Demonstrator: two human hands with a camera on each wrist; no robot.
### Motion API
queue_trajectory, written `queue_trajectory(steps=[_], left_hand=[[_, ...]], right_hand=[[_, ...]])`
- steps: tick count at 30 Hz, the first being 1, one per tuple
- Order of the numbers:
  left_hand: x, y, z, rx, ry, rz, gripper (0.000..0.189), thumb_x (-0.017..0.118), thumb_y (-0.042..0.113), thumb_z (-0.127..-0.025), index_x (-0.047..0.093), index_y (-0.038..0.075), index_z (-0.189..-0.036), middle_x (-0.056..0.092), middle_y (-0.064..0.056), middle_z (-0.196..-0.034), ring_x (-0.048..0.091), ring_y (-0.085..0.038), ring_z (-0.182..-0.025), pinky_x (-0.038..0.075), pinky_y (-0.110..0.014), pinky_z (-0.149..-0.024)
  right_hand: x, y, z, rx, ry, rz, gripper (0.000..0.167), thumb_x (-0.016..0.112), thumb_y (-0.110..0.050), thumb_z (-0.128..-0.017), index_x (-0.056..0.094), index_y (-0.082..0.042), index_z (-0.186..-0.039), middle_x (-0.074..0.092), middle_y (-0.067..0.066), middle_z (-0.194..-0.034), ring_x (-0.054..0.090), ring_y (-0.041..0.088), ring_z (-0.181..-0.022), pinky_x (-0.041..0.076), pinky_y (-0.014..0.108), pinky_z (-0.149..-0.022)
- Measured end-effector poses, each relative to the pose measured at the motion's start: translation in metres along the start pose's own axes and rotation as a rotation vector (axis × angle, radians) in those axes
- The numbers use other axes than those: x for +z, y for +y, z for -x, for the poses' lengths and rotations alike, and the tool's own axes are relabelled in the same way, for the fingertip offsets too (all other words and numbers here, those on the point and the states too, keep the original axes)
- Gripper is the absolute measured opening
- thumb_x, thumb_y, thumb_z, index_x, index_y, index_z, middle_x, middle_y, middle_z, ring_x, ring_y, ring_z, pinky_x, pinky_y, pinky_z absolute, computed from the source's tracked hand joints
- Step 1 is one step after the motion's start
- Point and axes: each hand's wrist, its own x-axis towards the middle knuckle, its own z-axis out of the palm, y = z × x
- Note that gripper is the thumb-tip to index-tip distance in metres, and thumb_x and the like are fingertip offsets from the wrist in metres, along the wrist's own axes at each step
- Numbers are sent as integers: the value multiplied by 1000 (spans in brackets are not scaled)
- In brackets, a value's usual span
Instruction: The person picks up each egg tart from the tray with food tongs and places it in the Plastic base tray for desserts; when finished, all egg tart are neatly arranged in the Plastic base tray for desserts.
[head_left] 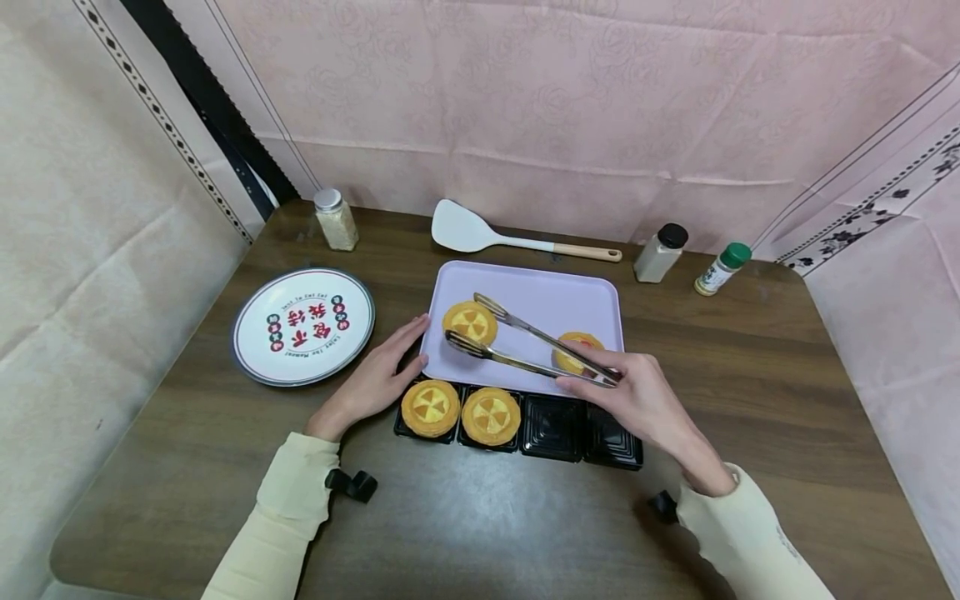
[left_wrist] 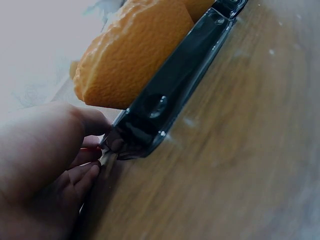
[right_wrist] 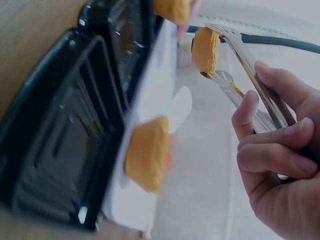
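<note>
The left-hand egg tart on the lilac tray, toward the surface's far edge, lies far-left of the right hand, along the tongs' long axis. That hand clamps the tongs, tips straddling the tart; the nearer left hand, fingers extended, touches the tray's left edge.

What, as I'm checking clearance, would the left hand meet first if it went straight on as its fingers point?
Probably the lilac, rectangular, plastic-looking tray, at its left edge; the left hand appears right against it, though exact contact is hard to judge.
</note>
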Motion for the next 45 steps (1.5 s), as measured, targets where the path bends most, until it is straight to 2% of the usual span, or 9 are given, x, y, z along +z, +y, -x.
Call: queue_trajectory(steps=[2, 4, 9, 15, 21, 31, 45], left_hand=[[0, 1, 0, 1, 3, 1, 60, 49, 29, -104, 26, 12, -156, 21, -6, -161, 20, -20, -145, 24, -46, -114], [0, 1, -1, 2, 7, 1, 60, 49, 29, -104, 26, 12, -156, 21, -6, -161, 20, -20, -145, 24, -46, -114], [-1, 1, -1, 2, 6, -1, 60, 50, 27, -104, 26, 11, -156, 21, -6, -161, 20, -20, -145, 24, -47, -113], [-3, 0, 0, 0, 8, 4, 60, 51, 27, -104, 26, 12, -156, 21, -6, -161, 20, -21, -145, 25, -48, -113], [-3, -3, 1, -3, 10, 10, 60, 50, 27, -104, 25, 13, -156, 21, -6, -161, 21, -21, -145, 25, -48, -113], [-3, -5, 1, 1, 10, 12, 60, 49, 30, -104, 25, 12, -156, 21, -6, -161, 21, -23, -145, 25, -50, -112], [0, -2, -1, 1, -2, 16, 60, 51, 27, -104, 25, 13, -157, 20, -3, -161, 21, -21, -145, 24, -48, -113]], right_hand=[[-9, -3, 8, 7, 30, 9, 47, 79, -26, -85, 67, -20, -130, 67, -3, -85, 51, 12, -57, 40, 24, -43], [-20, -5, 19, 19, 60, 30, 47, 80, -23, -84, 66, -22, -130, 68, -3, -86, 48, 10, -55, 37, 23, -42], [-44, -3, 52, 47, 102, 103, 51, 81, -19, -83, 65, -28, -131, 61, -5, -75, 27, 1, -45, 27, 22, -37], [-62, 10, 91, 57, 101, 137, 54, 81, -11, -82, 65, -22, -132, 63, -7, -78, 29, -2, -47, 28, 20, -39], [-64, 22, 118, 22, 68, 95, 56, 81, -2, -79, 64, -13, -132, 62, -6, -77, 36, 1, -50, 31, 20, -41], [-48, 34, 131, 15, 2, 49, 55, 81, -4, -79, 65, -13, -131, 59, -8, -77, 45, 6, -56, 34, 20, -44], [-45, 37, 136, 67, -2, 46, 51, 81, -9, -81, 66, -17, -129, 58, -9, -74, 49, 6, -57, 37, 21, -45]])
